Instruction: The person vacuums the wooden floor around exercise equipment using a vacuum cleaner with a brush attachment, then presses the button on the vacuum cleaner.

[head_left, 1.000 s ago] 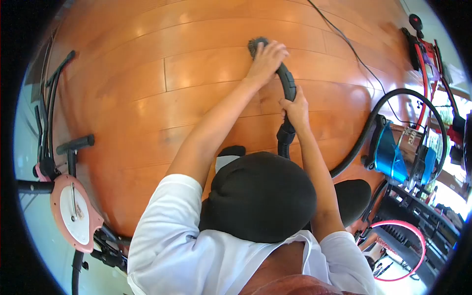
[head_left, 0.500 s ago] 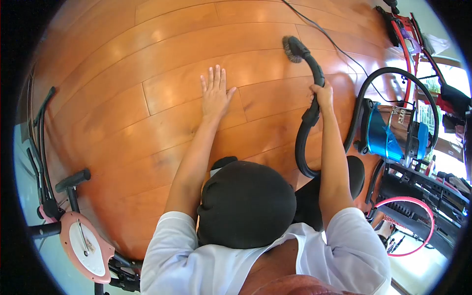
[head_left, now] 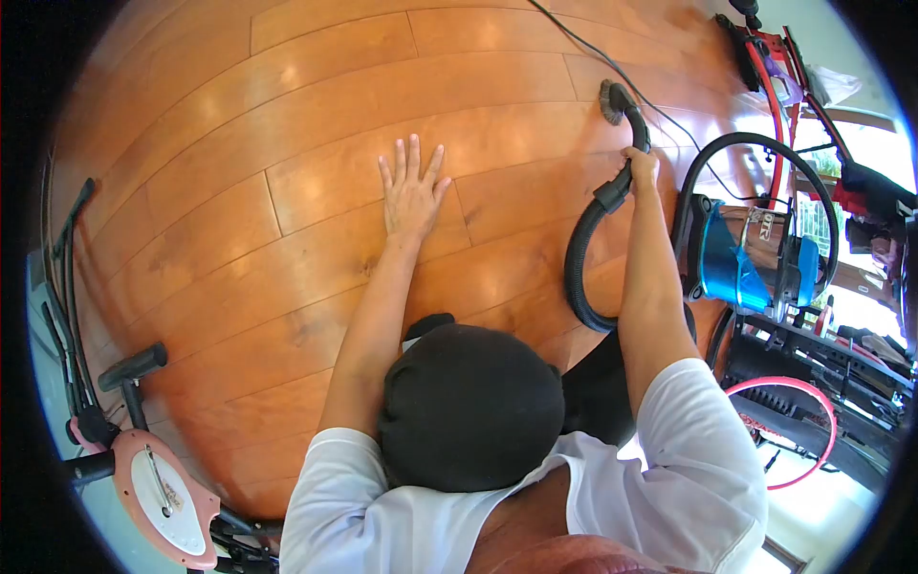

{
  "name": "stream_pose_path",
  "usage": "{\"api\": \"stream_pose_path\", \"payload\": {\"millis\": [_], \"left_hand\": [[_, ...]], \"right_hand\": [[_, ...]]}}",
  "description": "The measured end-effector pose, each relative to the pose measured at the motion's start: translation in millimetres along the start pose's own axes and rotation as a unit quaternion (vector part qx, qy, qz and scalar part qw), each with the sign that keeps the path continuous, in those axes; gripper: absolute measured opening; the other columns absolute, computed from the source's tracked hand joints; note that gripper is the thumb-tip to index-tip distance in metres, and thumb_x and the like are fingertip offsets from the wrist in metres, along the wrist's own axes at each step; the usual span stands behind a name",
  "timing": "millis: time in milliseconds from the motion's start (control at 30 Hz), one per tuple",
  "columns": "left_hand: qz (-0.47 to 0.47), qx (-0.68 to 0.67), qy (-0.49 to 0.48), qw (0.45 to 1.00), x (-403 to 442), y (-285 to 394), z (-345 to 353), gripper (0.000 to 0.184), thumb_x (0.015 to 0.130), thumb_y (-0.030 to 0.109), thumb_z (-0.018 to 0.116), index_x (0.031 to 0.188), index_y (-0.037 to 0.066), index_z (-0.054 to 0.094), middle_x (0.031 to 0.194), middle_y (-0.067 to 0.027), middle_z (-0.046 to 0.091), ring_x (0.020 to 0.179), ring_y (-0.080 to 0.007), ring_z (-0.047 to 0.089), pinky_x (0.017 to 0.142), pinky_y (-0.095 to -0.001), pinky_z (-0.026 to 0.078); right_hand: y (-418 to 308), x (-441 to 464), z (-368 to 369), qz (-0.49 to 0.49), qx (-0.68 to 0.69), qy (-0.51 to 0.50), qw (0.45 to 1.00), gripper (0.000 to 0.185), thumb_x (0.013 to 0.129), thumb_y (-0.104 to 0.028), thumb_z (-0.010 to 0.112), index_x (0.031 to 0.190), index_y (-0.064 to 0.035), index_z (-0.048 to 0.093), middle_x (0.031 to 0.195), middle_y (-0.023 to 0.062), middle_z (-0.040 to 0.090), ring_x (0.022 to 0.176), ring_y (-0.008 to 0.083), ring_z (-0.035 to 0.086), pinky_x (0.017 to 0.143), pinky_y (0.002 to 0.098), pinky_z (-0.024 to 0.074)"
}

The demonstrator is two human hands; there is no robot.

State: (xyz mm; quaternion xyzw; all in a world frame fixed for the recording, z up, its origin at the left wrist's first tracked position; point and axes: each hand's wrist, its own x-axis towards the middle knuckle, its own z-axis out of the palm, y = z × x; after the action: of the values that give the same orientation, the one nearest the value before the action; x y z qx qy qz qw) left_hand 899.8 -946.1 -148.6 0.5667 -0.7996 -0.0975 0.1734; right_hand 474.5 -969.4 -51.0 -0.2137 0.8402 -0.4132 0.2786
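At far left stands one pink-and-white exercise machine (head_left: 164, 499), with one padded black handle (head_left: 134, 367) beside it; the small mark on its white panel is too small to read. Next comes the left hand (head_left: 413, 203), palm down on the wooden floor (head_left: 325, 196) with the arm stretched forward – five fingers spread, pointing away from the body, the grip fully unclosed and holding nothing. Two white sleeves frame a rounded black-clothed knee (head_left: 473, 409) in the middle.

Right of the knee, one ribbed black hose (head_left: 577, 263) bends up toward the right hand (head_left: 644, 170). That arm reaches forward too, its grip curled round one black vacuum handle (head_left: 638, 124). The handle ends beyond the hand in one brush head (head_left: 611, 103), bristles facing left, just beside a thin dark cable (head_left: 595, 49). Whether the bristles touch the floor cannot be told.

Farther right is one blue-and-brown canister (head_left: 732, 258) – pale letters show sideways on its brown part, but I cannot make out the word. A red-framed object (head_left: 776, 158) stands beyond it, and one pink hoop (head_left: 832, 430) lies at lower right.
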Motion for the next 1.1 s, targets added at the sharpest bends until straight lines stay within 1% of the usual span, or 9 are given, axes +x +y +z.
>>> {"api": "stream_pose_path", "payload": {"millis": [67, 267, 367, 433, 600, 867, 967, 1067, 1100], "left_hand": [[-0.006, 0.008, -0.002, 1.0, 0.5, 2.1, 1.7, 0.06, 0.097, 0.047, 0.049, 0.152, 0.028, 0.033, 0.16, -0.0146, 0.02, 0.148, -0.0351, 0.018, 0.117, -0.0599, 0.012], [-0.013, 0.027, -0.003, 1.0, 1.0, 5.9, 1.3, 0.062, 0.096, 0.05, 0.048, 0.152, 0.028, 0.033, 0.161, -0.0141, 0.02, 0.148, -0.0354, 0.018, 0.117, -0.0604, 0.012], [-0.016, 0.029, -0.008, 0.999, 1.4, 4.5, 3.2, 0.063, 0.096, 0.05, 0.048, 0.152, 0.027, 0.032, 0.161, -0.0142, 0.019, 0.148, -0.0356, 0.017, 0.117, -0.0605, 0.011], [-0.016, 0.025, -0.007, 1.0, 1.6, 3.4, 3.6, 0.063, 0.096, 0.05, 0.048, 0.152, 0.027, 0.032, 0.161, -0.0143, 0.018, 0.148, -0.0354, 0.016, 0.117, -0.0607, 0.011], [-0.022, 0.006, -0.016, 1.0, 0.4, 2.5, -0.1, 0.062, 0.096, 0.049, 0.048, 0.152, 0.027, 0.032, 0.161, -0.0141, 0.018, 0.149, -0.0347, 0.014, 0.117, -0.061, 0.01], [-0.021, -0.013, -0.004, 1.0, -0.9, 1.0, -3.1, 0.062, 0.095, 0.048, 0.05, 0.151, 0.025, 0.035, 0.16, -0.0144, 0.02, 0.149, -0.035, 0.014, 0.117, -0.0611, 0.009], [-0.013, -0.04, 0.02, 0.999, -2.4, -0.8, -1.9, 0.059, 0.095, 0.044, 0.051, 0.149, 0.022, 0.04, 0.16, -0.0148, 0.02, 0.149, -0.0355, 0.013, 0.117, -0.0622, 0.009], [-0.001, 0.091, -0.028, 0.995, -2.3, -2.1, -10.0, 0.054, 0.095, 0.039, 0.052, 0.143, 0.015, 0.047, 0.156, -0.0167, 0.028, 0.147, -0.038, 0.019, 0.116, -0.0634, 0.01], [-0.001, 0.089, -0.028, 0.996, -2.5, -3.1, -8.2, 0.055, 0.095, 0.041, 0.05, 0.144, 0.016, 0.045, 0.156, -0.0158, 0.029, 0.146, -0.0379, 0.02, 0.116, -0.0631, 0.01]], "right_hand": [[-2.1, -22.0, 7.6, -0.011, 0.054, -0.031, 0.998, 0.017, 0.07, -0.003, 0.067, 0.08, 0.0016, 0.053, 0.058, 0.0075, 0.052, 0.041, 0.019, 0.053, 0.038, 0.0335, 0.05], [-8.4, -66.9, 26.7, -0.011, 0.072, -0.134, 0.988, 0.019, 0.076, 0.0, 0.063, 0.086, 0.0005, 0.047, 0.061, 0.0075, 0.051, 0.043, 0.0175, 0.052, 0.038, 0.0338, 0.0495], [-28.5, -77.3, 58.6, -0.032, 0.093, -0.174, 0.98, 0.022, 0.074, 0.003, 0.062, 0.089, 0.0013, 0.046, 0.058, 0.0083, 0.052, 0.041, 0.0171, 0.052, 0.037, 0.0325, 0.0478], [-50.2, -94.1, 90.3, -0.034, 0.086, -0.222, 0.971, 0.025, 0.074, 0.002, 0.063, 0.092, 0.0002, 0.046, 0.058, 0.0076, 0.051, 0.042, 0.0163, 0.053, 0.037, 0.0317, 0.0474], [-77.2, -128.6, 163.4, -0.076, 0.006, -0.253, 0.964, 0.037, 0.073, 0.004, 0.062, 0.105, 0.0007, 0.042, 0.062, 0.0073, 0.051, 0.044, 0.0171, 0.054, 0.038, 0.0335, 0.0485], [-89.9, -192.7, 206.2, -0.087, -0.022, -0.311, 0.946, 0.054, 0.071, 0.005, 0.062, 0.12, 0.0034, 0.04, 0.063, 0.0079, 0.055, 0.043, 0.0174, 0.054, 0.038, 0.0322, 0.0481], [-96.5, -207.9, 221.9, -0.098, -0.026, -0.348, 0.932, 0.048, 0.072, 0.002, 0.062, 0.115, 0.0042, 0.043, 0.063, 0.0093, 0.055, 0.044, 0.0187, 0.056, 0.039, 0.0333, 0.0484], [-94.9, -216.4, 255.8, -0.158, -0.075, -0.385, 0.906, 0.042, 0.072, -0.001, 0.063, 0.109, 0.0047, 0.045, 0.064, 0.0125, 0.057, 0.046, 0.0211, 0.06, 0.041, 0.0356, 0.0491], [-98.1, -224.5, 266.6, -0.179, -0.092, -0.388, 0.899, 0.039, 0.072, -0.002, 0.062, 0.107, 0.0044, 0.046, 0.065, 0.0137, 0.057, 0.047, 0.0218, 0.06, 0.042, 0.0364, 0.0494]]}}
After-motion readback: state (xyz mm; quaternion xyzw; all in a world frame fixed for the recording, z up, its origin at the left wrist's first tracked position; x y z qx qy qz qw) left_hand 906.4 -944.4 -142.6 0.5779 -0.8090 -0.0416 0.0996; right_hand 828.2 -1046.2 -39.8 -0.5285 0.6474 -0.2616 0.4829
